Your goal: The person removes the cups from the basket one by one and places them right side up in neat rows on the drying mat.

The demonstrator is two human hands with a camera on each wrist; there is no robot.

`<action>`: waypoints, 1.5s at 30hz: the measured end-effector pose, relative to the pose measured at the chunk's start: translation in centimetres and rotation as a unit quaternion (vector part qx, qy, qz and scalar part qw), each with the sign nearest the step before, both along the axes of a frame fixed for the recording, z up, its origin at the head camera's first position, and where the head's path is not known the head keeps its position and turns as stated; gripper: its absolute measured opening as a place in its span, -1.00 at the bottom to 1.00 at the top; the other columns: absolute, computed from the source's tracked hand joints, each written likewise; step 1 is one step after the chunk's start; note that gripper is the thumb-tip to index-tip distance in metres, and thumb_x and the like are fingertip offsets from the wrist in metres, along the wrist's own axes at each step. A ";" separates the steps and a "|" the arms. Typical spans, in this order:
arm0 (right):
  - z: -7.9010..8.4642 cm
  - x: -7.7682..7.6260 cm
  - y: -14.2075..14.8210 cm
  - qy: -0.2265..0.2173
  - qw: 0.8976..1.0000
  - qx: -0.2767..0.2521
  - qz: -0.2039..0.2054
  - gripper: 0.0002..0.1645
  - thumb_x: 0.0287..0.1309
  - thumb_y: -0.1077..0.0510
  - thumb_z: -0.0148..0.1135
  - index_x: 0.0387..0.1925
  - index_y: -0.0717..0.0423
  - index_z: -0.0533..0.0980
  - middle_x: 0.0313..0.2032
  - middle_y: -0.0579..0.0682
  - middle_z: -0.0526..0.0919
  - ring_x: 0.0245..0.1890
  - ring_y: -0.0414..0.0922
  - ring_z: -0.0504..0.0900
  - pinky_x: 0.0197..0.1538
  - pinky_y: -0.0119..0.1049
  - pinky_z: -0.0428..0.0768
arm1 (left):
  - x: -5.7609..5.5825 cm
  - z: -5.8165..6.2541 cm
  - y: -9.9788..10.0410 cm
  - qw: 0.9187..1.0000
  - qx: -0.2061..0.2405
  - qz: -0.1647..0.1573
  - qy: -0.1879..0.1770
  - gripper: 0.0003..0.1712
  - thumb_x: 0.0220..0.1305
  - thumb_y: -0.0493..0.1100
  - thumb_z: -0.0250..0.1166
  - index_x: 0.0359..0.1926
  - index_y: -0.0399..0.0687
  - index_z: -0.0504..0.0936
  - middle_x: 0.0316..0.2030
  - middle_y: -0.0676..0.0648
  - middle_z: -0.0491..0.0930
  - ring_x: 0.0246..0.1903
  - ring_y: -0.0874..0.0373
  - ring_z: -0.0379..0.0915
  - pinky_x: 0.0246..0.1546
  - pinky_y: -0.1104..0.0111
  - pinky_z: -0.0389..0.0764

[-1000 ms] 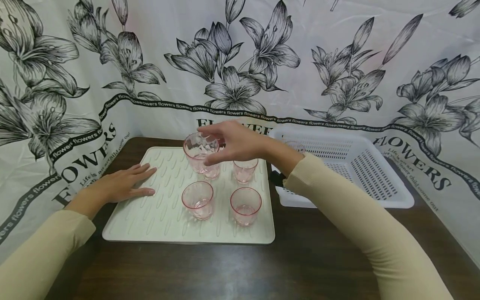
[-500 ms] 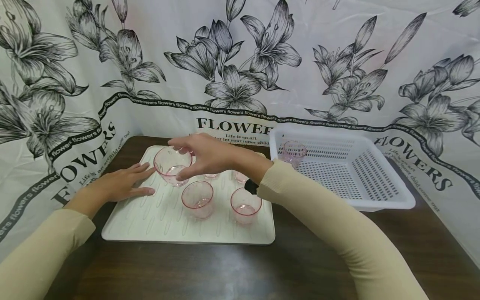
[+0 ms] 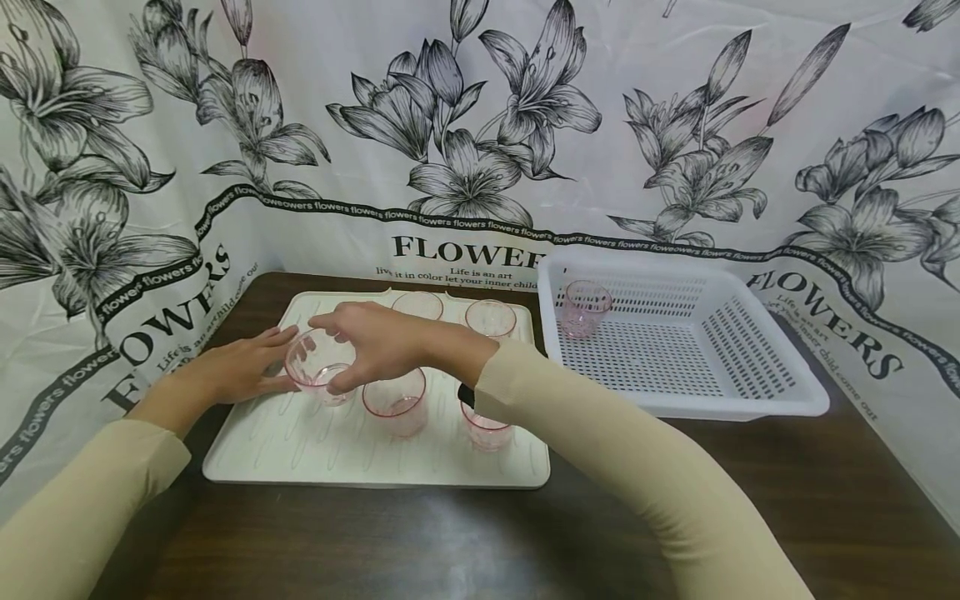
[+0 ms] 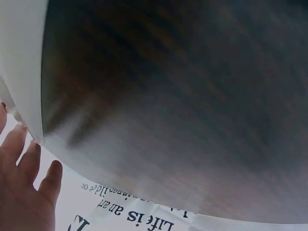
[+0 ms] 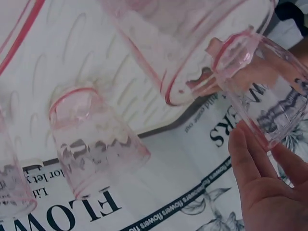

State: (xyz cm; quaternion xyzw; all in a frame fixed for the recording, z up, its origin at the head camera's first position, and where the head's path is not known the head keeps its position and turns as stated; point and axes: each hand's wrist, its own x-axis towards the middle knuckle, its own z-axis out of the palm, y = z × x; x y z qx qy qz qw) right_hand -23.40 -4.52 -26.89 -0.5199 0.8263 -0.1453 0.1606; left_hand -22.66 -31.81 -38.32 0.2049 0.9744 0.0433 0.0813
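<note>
In the head view my right hand (image 3: 382,333) holds a clear pink-rimmed drinking glass (image 3: 309,371) by its rim, thumb on the near side, above the left part of a cream ridged drying mat (image 3: 300,454). I cannot tell whether its base touches the mat. The right wrist view shows this glass (image 5: 272,91) at the fingertips. Flat on the mat's left edge rests my left hand (image 3: 225,367), fingers extended, close to the held glass. More such glasses stand upright on the mat: two at the back (image 3: 491,318) and two in front (image 3: 395,408), one partly behind the right sleeve.
A white perforated plastic basket (image 3: 780,404) stands to the right, with one pink glass (image 3: 585,310) in its left back corner. Everything is on a dark wooden table (image 3: 375,542). A flower-printed cloth (image 3: 300,242) hangs behind and at the sides.
My right hand has carried the glass leftward, toward me and lower, from the back row to the mat's left side. The left hand has stayed in place.
</note>
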 end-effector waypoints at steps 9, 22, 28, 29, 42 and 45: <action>-1.3 0.0 -0.6 -0.012 0.999 0.024 0.018 -0.05 0.15 0.04 0.42 0.49 0.09 0.19 0.12 0.00 0.58 0.12 -0.20 0.49 0.17 -0.49 0.37 | 0.0 0.2 0.1 1.000 -0.004 -0.004 -0.003 -0.09 0.32 0.31 0.20 0.46 -0.18 0.27 0.43 -0.40 0.16 0.39 -0.44 0.05 0.15 -0.32 0.32; -2.7 0.3 -1.5 -0.050 0.998 0.042 0.008 -0.01 0.21 0.05 0.40 0.54 0.10 0.09 0.45 -0.08 0.29 0.37 -0.21 0.34 0.32 -0.53 0.24 | -0.2 0.1 0.0 1.000 -0.006 -0.001 -0.006 -0.07 0.33 0.38 0.14 0.48 -0.11 0.24 0.45 -0.38 0.13 0.40 -0.44 0.01 0.13 -0.36 0.32; -2.4 0.1 -1.2 -0.042 0.997 0.069 0.007 0.05 0.24 -0.02 0.36 0.56 0.11 -0.01 0.50 -0.07 0.18 0.45 -0.24 0.20 0.39 -0.54 0.10 | -0.2 0.1 0.0 1.000 -0.002 -0.006 0.001 -0.11 0.35 0.31 0.17 0.48 -0.13 0.24 0.45 -0.38 0.14 0.40 -0.44 0.02 0.16 -0.35 0.29; -2.2 0.0 -1.0 -0.042 0.996 0.074 0.007 0.07 0.24 -0.05 0.36 0.57 0.10 -0.03 0.51 -0.06 0.16 0.46 -0.23 0.18 0.40 -0.53 0.09 | -0.1 0.1 -0.1 1.000 -0.004 -0.005 0.001 -0.11 0.35 0.31 0.17 0.48 -0.13 0.24 0.45 -0.38 0.14 0.40 -0.44 0.02 0.16 -0.35 0.29; 3.8 -3.9 8.1 -0.065 0.995 -0.022 -0.075 0.18 0.11 -0.18 0.45 0.58 -0.04 -0.01 0.54 -0.11 0.08 0.45 -0.15 0.24 0.43 -0.25 0.21 | 0.0 -0.2 0.0 1.000 -0.004 -0.003 0.004 -0.11 0.34 0.31 0.18 0.48 -0.12 0.24 0.44 -0.39 0.16 0.40 -0.42 0.03 0.17 -0.33 0.29; 4.0 -5.2 11.5 -0.075 0.991 -0.063 -0.096 0.15 0.13 -0.12 0.46 0.57 -0.02 0.00 0.54 -0.08 0.07 0.46 -0.12 0.23 0.43 -0.20 0.23 | 0.0 -0.2 0.0 1.000 -0.004 -0.003 0.003 -0.11 0.34 0.31 0.17 0.48 -0.12 0.23 0.44 -0.38 0.15 0.41 -0.41 0.02 0.18 -0.32 0.29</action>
